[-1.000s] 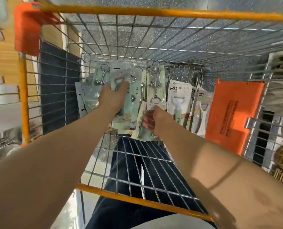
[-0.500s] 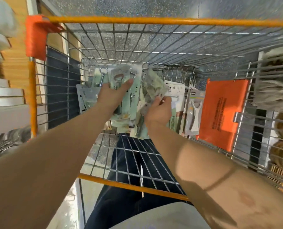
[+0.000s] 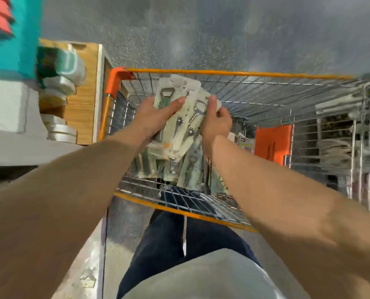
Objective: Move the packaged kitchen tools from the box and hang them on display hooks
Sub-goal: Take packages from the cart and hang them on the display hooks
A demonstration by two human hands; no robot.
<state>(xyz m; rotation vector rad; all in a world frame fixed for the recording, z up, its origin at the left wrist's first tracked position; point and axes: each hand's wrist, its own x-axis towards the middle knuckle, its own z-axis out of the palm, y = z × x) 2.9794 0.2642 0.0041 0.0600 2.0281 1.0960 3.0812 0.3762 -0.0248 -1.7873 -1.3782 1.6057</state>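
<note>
Hands both grip one fanned bundle of packaged kitchen tools (image 3: pixel 179 134) btwn them: left hand (image 3: pixel 158 114) clamps the front, right hand (image 3: pixel 217 123) pinches the side edge. Prob light, stiff card, slick blister fronts; cards could slide apart, so squeeze flat near top holes.

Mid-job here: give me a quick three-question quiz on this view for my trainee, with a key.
1. True or false: the left hand and the right hand both hold the bundle of packaged tools.
2. The bundle is held above: A) a cardboard box, B) a wire cart with an orange rim, C) a plastic tub.
3. Fill in: the orange panel sits against the cart's ___ side, by the person's own sides.
Key: 1 true; 2 B; 3 right.
</note>
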